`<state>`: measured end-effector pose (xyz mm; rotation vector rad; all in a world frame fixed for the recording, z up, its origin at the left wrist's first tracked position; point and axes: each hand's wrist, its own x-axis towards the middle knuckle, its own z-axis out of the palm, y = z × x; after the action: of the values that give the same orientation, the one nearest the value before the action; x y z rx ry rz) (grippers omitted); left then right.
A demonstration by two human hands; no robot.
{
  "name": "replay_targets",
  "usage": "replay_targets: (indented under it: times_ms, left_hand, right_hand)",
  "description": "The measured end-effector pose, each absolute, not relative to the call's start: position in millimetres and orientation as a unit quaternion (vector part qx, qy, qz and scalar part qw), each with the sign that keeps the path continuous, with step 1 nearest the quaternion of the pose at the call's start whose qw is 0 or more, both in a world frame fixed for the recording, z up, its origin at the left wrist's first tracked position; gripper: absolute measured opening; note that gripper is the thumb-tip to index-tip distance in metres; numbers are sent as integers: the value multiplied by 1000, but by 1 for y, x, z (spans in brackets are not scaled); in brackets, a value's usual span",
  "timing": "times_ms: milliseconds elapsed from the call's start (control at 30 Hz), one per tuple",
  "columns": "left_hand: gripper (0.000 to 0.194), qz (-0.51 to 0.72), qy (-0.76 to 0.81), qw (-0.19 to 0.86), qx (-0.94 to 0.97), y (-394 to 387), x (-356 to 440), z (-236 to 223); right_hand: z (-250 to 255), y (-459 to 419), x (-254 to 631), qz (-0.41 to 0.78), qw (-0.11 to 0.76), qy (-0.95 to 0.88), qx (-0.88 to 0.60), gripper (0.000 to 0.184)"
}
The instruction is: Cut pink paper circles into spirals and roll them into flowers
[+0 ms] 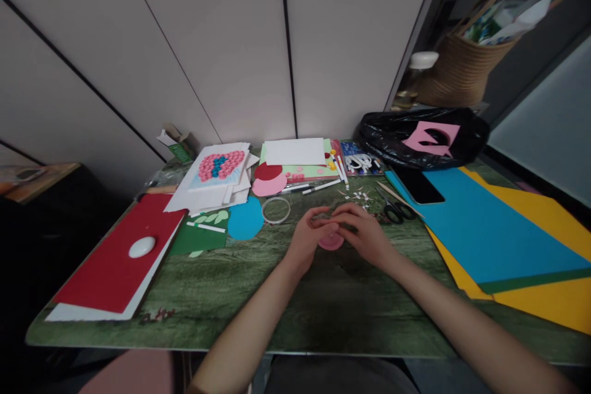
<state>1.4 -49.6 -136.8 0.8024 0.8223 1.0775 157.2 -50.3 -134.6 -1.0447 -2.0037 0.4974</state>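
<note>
A round pink paper piece [331, 242], perhaps a cut spiral, shows below my fingertips near the middle of the table. My left hand [305, 239] has its fingers bent and closed on its upper left part. From the other side my right hand [367, 235] meets it, thumb and fingers pinched close to the left fingertips. Exactly how the paper sits between the fingers is partly hidden. Black-handled scissors [398, 212] lie to the right of my right hand. A clear round ring of tape [276, 210] rests left of my left hand.
Red sheets [115, 258] with a white oval object [141, 247] lie left. Behind are a pink-and-blue paper picture [220, 167], a blue circle [245, 219] and pens [323, 186]. Blue sheets [498, 234], a phone [418, 185] and a black bag [383, 141] are right.
</note>
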Motion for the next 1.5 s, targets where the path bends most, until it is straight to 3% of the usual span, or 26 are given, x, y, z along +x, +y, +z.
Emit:
replay_targets:
  times_ms: [200, 533, 833, 1167, 1500]
  left_hand:
    - [48, 469, 368, 717, 362, -52, 4, -133]
    - [46, 419, 360, 728, 405, -55, 5, -131]
    - [47, 477, 373, 720, 339, -52, 4, -133]
    - [44, 483, 350, 743, 304, -49, -1, -129]
    - [43, 477, 344, 733, 341, -49, -4, -128]
  right_hand:
    - [-134, -51, 156, 202, 423, -767, -438, 5]
    - [-131, -52, 153, 222, 430, -758, -437, 23]
    - [-126, -54, 153, 204, 436, -762, -433, 12]
    - [-133, -55, 154, 170, 462, -768, -410, 22]
    - [-125, -59, 152, 186, 397, -809, -391, 33]
